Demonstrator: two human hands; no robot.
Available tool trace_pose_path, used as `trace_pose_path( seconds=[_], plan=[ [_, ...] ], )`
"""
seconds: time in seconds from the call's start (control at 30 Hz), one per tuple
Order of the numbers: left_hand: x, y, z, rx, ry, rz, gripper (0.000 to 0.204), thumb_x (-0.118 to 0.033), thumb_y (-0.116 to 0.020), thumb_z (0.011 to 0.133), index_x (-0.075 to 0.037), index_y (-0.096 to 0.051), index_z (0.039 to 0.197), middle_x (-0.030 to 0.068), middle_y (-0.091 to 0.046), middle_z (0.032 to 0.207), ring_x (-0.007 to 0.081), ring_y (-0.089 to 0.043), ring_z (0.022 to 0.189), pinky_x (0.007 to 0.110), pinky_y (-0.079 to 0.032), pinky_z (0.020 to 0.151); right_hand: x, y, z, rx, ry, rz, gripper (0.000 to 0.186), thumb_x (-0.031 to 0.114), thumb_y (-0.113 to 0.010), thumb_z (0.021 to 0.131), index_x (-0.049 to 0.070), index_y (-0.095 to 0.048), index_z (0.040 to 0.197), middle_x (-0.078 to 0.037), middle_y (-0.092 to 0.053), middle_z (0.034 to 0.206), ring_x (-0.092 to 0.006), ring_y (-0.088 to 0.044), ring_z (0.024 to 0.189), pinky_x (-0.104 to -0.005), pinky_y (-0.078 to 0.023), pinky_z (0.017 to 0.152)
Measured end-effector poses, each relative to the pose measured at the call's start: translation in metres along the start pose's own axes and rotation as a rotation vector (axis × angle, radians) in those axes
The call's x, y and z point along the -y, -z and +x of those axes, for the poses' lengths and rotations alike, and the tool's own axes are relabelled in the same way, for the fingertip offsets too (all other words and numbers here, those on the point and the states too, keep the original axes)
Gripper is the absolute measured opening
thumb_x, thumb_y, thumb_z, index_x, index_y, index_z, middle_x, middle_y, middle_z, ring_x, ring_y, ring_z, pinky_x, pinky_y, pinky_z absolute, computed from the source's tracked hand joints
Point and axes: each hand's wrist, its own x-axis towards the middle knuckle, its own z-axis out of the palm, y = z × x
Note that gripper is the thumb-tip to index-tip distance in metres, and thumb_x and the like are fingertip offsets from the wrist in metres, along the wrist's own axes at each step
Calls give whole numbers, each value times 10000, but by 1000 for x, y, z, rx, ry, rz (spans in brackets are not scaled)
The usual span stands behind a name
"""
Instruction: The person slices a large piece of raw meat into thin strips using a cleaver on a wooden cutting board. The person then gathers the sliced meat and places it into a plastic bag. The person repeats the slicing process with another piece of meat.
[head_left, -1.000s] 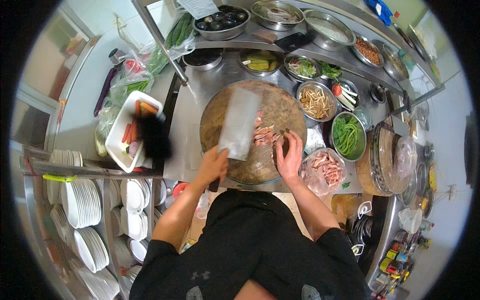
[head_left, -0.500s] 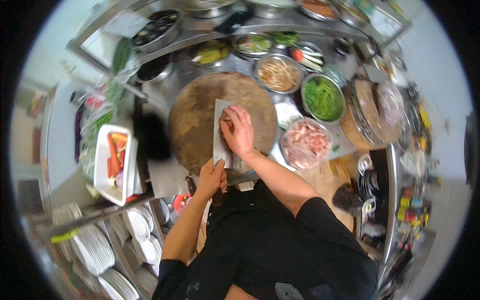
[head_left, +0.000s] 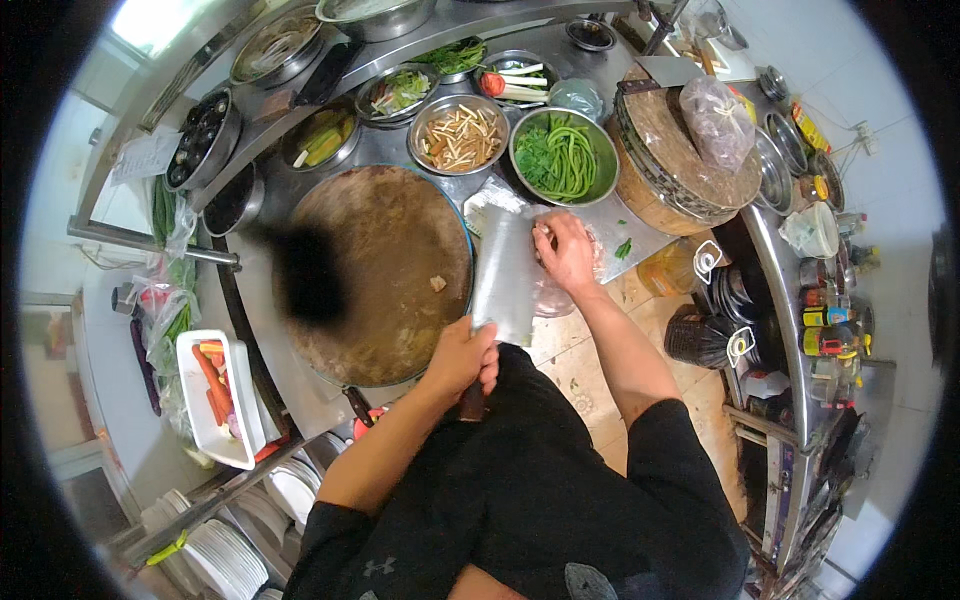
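In my left hand [head_left: 466, 358] I grip the handle of a wide cleaver [head_left: 504, 285], its broad blade pointing away from me beyond the right edge of the round wooden chopping board [head_left: 380, 270]. Bent fingers of my right hand [head_left: 568, 250] are beside the blade's right edge, over raw pink meat [head_left: 598, 255] in clear plastic. The blade and hand cover much of that meat; anything inside the fingers is hidden. A small pale scrap [head_left: 437, 284] lies on the board.
Behind stand bowls of green beans [head_left: 565, 160], pale cut strips [head_left: 460, 138] and chopped vegetables [head_left: 398, 92]. A stacked chopping block [head_left: 665, 150] bears another cleaver [head_left: 668, 70] and a bag [head_left: 717, 122]. At left sits a white carrot tub [head_left: 217, 400]; a knife handle [head_left: 357, 404] juts near the board's front.
Both hands and the cleaver have moved right, from above the board to the bagged meat. My right hand has gone from on top of the blade to its right edge. The view has shifted.
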Motion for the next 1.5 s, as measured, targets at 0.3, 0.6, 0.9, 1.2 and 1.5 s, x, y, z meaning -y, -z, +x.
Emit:
trace_pose_path(
  seconds=[0.3, 0.6, 0.9, 1.2, 1.5],
  plan=[
    [19, 109, -24, -976, -531, 1200, 188, -169, -652, 990, -23, -617, 1102, 228, -666, 829, 448, -664, 721, 512, -542, 639, 7, 4, -7, 116, 375, -59, 339, 285, -721, 926, 58, -715, 1178, -135, -656, 1314, -351, -610, 1237, -479, -510, 1030],
    [46, 136, -15, -1149, -608, 1437, 407, 2, -711, 831, -9, -622, 1228, 222, -599, 1178, 443, -590, 1110, 504, -490, 971, 0, 52, 15, -107, 259, -99, 322, 58, -681, 863, 47, -667, 1185, -159, -641, 1244, -376, -612, 1177, -475, -477, 1039],
    [29, -43, 83, -118, -849, 1093, 669, -35, -672, 890, -58, -449, 1520, 193, -464, 1510, 452, -671, 1077, 501, -577, 899, -38, 47, 17, 268, 174, -74, 316, 91, -639, 883, 15, -699, 1183, -223, -703, 1152, -410, -636, 1125, -477, -511, 994],
    [59, -21, 90, -9, -620, 1258, 71, -72, -650, 893, -68, -681, 957, 215, -601, 1162, 473, -666, 895, 550, -547, 812, -9, 75, 15, 294, -218, 37, 219, 183, -671, 911, -1, -733, 1013, -221, -724, 1037, -392, -700, 987, -443, -551, 894],
    [49, -40, 82, 10, -763, 1151, 329, 6, -593, 841, -37, -616, 1166, 239, -586, 1248, 502, -668, 924, 588, -551, 800, -14, 67, 45, 330, -385, 306, 256, 283, -684, 945, 48, -747, 1024, -148, -760, 884, -238, -735, 776, -385, -569, 743]
  ],
)
